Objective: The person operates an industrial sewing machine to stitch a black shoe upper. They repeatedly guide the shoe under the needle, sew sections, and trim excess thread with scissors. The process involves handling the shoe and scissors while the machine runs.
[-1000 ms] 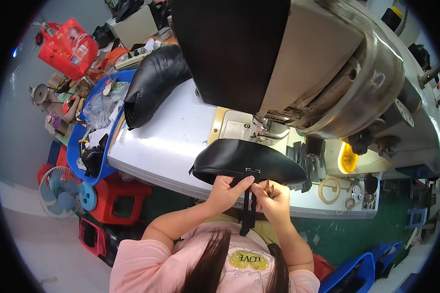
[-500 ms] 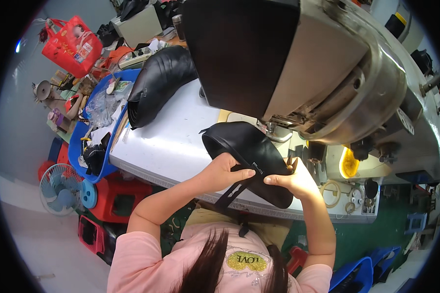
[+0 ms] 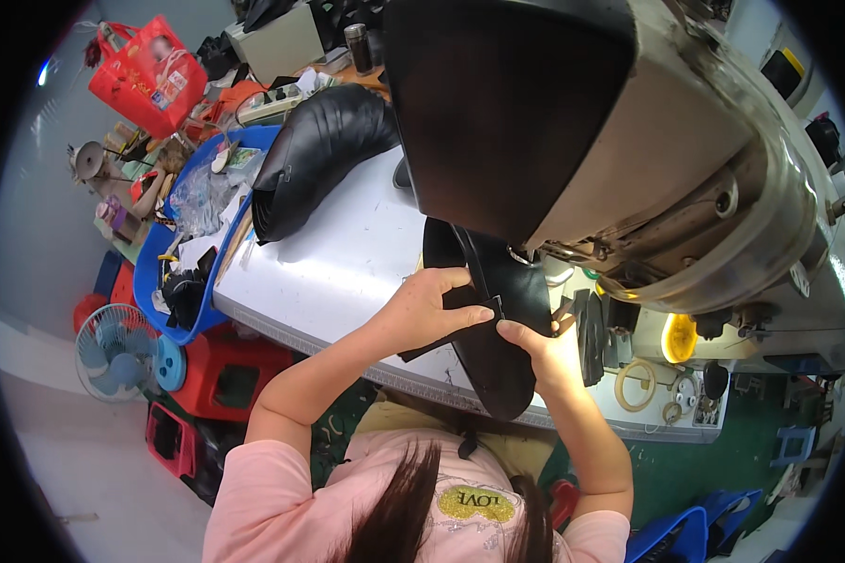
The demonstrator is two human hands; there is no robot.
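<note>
Pinching the black piece (image 3: 498, 368) in closed left fingers (image 3: 474, 316) and closed right fingers (image 3: 518, 332); maybe wrinkling it by pulling too hard, or bumping the machine (image 3: 629, 178) beyond those fingers by lifting fast.

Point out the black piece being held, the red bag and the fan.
Black piece (image 3: 499, 366): head view, on the smooth surface of its nearer half.
Red bag (image 3: 148, 79): head view, on its front side.
Fan (image 3: 116, 353): head view, mid-grille.
</note>
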